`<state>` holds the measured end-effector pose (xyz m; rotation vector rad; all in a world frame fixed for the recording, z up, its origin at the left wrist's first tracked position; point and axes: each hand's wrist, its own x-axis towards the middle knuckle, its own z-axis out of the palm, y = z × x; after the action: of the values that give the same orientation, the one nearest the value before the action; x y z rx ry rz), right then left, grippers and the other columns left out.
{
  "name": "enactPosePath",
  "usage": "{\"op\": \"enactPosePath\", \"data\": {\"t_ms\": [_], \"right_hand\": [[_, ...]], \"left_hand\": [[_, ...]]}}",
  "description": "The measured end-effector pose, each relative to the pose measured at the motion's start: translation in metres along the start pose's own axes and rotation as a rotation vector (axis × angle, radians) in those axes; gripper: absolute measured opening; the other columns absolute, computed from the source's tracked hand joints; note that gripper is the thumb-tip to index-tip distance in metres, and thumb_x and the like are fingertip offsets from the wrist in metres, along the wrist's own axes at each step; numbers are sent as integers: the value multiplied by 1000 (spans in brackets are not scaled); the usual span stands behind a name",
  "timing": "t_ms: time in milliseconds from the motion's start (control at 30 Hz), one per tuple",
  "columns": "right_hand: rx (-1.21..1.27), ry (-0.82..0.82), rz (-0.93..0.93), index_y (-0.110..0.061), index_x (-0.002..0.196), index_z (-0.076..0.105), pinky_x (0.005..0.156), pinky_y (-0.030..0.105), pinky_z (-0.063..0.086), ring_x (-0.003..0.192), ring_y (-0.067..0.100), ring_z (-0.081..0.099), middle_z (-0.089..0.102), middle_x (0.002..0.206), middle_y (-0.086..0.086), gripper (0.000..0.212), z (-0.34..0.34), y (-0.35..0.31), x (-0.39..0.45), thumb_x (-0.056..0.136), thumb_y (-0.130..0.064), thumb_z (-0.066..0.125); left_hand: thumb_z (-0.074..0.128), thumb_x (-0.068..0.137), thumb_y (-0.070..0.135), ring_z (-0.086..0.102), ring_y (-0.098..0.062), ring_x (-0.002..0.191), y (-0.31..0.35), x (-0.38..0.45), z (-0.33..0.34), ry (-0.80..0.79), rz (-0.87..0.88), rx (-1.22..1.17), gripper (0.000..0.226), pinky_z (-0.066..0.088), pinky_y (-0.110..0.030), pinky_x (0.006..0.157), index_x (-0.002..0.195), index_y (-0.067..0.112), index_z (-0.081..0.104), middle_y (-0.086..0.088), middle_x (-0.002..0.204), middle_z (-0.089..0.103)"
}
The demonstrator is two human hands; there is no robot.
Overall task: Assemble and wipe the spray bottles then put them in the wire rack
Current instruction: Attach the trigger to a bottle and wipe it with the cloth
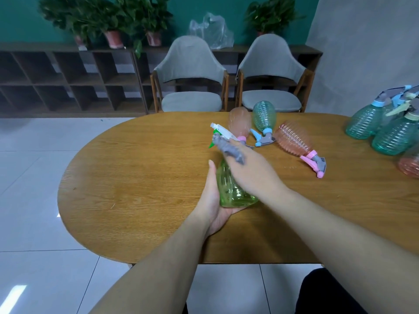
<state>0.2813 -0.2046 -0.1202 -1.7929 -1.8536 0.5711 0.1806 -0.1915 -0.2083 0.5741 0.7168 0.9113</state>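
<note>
My left hand (pixel 214 200) cradles the base of a clear green spray bottle (pixel 231 191) above the wooden table (pixel 136 177), fingers curled round its bottom. The bottle's white and green trigger head (pixel 218 130) points away to the left. My right hand (pixel 247 168) lies over the bottle's upper part and grips a grey cloth (pixel 229 149) against its neck. Three assembled bottles lie on the table beyond: a pink one (pixel 239 122), a teal one (pixel 264 116) and another pink one (pixel 293 139). Several teal bottles (pixel 385 125) stand at the right edge; no rack wires are visible.
Two grey upholstered chairs (pixel 190 75) stand behind the table. A dark shelf unit (pixel 68 78) with potted plants (pixel 113 21) and a clear plastic bag (pixel 212 30) runs along the teal back wall. White tiled floor lies to the left.
</note>
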Motion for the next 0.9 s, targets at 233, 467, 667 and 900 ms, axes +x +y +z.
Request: {"op": "enactPosePath", "data": {"t_ms": [233,467,667,900], "right_hand": [[-110,-192,-16,-35,152,35,122,42,14,152,14,8,7,166,-12,91,-5,-9,3,80,-88,18],[-315,31,-203,-21,150,39,118,37,20,148,22,21,25,162,-1,48,22,8,7,104,-33,38],[-471,-51,-321,-24,146,46,123,45,4,153,24,2,20,164,-1,46,22,10,-6,103,-35,36],[-605,7,-436,-21,132,61,121,52,19,146,28,30,53,144,-1,54,31,19,-26,93,-39,27]], "left_hand": [[43,107,48,67,-35,120,-5,0,1,-27,78,6,44,49,-65,101,141,25,57,-11,132,69],[44,108,35,70,-33,114,-7,-1,1,50,91,-27,36,58,-55,90,137,21,59,-12,125,73],[43,109,32,72,-31,107,-10,-4,-5,43,91,-110,35,62,-49,78,138,18,58,-14,124,72],[39,110,30,76,-25,86,-9,-2,-9,97,-1,-318,32,62,-39,80,120,11,63,-15,97,77]]}}
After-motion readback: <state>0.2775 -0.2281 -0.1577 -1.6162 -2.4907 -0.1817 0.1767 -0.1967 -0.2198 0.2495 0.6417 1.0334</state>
